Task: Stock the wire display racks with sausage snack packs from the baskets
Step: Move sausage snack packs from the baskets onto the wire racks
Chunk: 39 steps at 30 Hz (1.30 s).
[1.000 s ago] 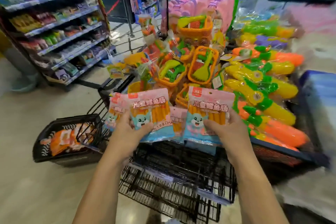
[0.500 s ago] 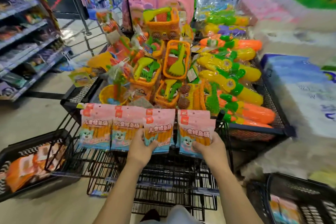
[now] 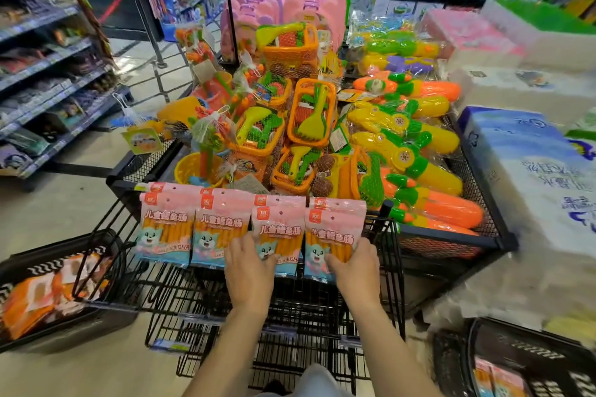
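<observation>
Several pink and blue sausage snack packs hang in a row along the top of the black wire rack. My left hand holds the lower part of the third pack. My right hand holds the bottom of the fourth pack at the row's right end. Two more packs hang to the left, untouched. A black basket with orange packs sits on the floor at the left. Another black basket with pink packs is at the lower right.
Behind the rack a black mesh bin is piled with orange and yellow beach toys and water guns. Blue and white tissue bales stack at the right. Store shelves line the aisle at the left.
Both hands carried the two packs down onto the rack, where they now hang beside the other two. The camera has tilted down and moved closer to the rack.
</observation>
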{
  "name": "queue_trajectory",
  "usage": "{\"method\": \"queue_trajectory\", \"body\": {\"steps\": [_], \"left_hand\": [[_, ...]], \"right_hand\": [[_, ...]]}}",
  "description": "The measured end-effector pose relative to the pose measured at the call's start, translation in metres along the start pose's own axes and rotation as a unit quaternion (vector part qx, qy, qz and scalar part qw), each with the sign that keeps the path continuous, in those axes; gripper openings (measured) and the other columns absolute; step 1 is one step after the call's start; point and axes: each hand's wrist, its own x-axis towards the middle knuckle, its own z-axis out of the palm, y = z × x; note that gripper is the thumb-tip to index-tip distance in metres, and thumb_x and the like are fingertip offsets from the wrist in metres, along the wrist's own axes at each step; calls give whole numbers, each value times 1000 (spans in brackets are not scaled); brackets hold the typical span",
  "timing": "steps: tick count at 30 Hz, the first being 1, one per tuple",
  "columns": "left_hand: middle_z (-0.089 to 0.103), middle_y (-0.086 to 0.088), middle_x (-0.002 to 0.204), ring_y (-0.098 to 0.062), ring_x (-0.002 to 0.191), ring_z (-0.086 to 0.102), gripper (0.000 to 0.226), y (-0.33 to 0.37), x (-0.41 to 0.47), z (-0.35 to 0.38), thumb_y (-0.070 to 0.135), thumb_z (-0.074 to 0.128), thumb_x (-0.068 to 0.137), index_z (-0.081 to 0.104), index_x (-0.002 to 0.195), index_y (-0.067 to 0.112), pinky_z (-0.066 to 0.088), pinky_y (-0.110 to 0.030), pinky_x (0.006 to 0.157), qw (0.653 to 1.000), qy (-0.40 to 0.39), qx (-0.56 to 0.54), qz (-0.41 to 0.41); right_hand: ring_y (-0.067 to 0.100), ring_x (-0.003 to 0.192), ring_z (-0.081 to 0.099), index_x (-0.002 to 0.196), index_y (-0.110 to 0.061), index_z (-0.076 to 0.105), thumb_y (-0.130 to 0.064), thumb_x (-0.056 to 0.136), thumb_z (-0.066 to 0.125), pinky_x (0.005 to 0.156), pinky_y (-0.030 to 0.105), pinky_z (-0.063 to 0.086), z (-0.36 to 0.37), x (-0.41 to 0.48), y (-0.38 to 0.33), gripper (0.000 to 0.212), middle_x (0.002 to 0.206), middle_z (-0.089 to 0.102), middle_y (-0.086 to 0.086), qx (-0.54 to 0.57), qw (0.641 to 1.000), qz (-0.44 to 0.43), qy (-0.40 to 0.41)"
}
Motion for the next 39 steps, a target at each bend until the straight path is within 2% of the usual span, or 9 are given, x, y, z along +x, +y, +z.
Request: {"method": "queue_trajectory", "body": {"steps": [9, 14, 19, 21, 24, 27, 31, 34, 39], "left_hand": [[52, -8, 127, -26, 118, 53, 70, -5, -2, -15, 44, 79, 86, 47, 137, 7, 52, -40, 96, 999, -21, 43, 5], [46, -6, 140, -25, 129, 47, 65, -13, -7, -32, 56, 55, 97, 42, 145, 14, 49, -39, 99, 984, -66, 164, 33], [36, -2, 158, -23, 143, 35, 61, -11, -15, -48, 53, 47, 100, 37, 151, 22, 32, -43, 116, 954, -159, 237, 88], [46, 0, 153, -22, 140, 42, 63, -10, -24, -51, 54, 51, 99, 41, 152, 22, 33, -42, 115, 944, -154, 252, 148], [62, -2, 139, -26, 131, 54, 65, -5, -35, -52, 55, 66, 90, 58, 142, 17, 41, -44, 110, 924, -167, 264, 220], [65, -6, 134, -31, 126, 57, 64, 14, -41, -47, 50, 75, 86, 62, 136, 14, 44, -50, 110, 904, -184, 266, 279], [40, 3, 158, -24, 148, 32, 64, 57, -62, -34, 56, 45, 102, 34, 156, 24, 20, -42, 123, 882, -190, 248, 352], [56, -4, 145, -29, 135, 49, 62, 86, -87, -17, 54, 58, 95, 52, 146, 19, 36, -47, 115, 855, -213, 270, 388], [74, -9, 108, -35, 96, 70, 52, 136, -144, 24, 43, 68, 71, 75, 111, 11, 57, -49, 82, 820, -203, 283, 454]], "right_hand": [[25, 119, 52, 132, -20, 45, -44, 77, 88, 94, 44, 51, -5, -12, 1, 73, 122, 49, 3, -28, 1000, -13, 5], [28, 128, 47, 151, -16, 32, -59, 93, 65, 102, 41, 46, -23, -29, 2, 79, 138, 46, 8, -200, 979, -45, 2], [25, 134, 43, 151, -20, 39, -57, 101, 49, 110, 36, 40, -45, -58, 5, 63, 151, 43, 4, -312, 945, -95, -6], [27, 133, 47, 148, -17, 48, -54, 99, 56, 111, 39, 43, -53, -73, 11, 61, 150, 49, 5, -335, 937, -100, -7], [32, 110, 66, 126, -13, 69, -51, 81, 80, 90, 46, 58, -65, -94, 25, 59, 126, 69, 8, -369, 924, -98, 15], [31, 106, 69, 121, -14, 73, -52, 76, 82, 87, 45, 60, -83, -119, 40, 60, 121, 72, 7, -388, 917, -80, 53], [31, 110, 67, 126, -13, 71, -55, 85, 67, 92, 46, 59, -114, -146, 66, 58, 124, 71, 8, -404, 911, -29, 79], [31, 112, 65, 127, -14, 68, -57, 86, 61, 94, 48, 57, -135, -162, 94, 60, 126, 69, 7, -396, 914, 10, 88], [30, 101, 70, 119, -16, 72, -52, 71, 87, 84, 47, 60, -182, -180, 150, 63, 117, 72, 6, -350, 926, 61, 125]]}}
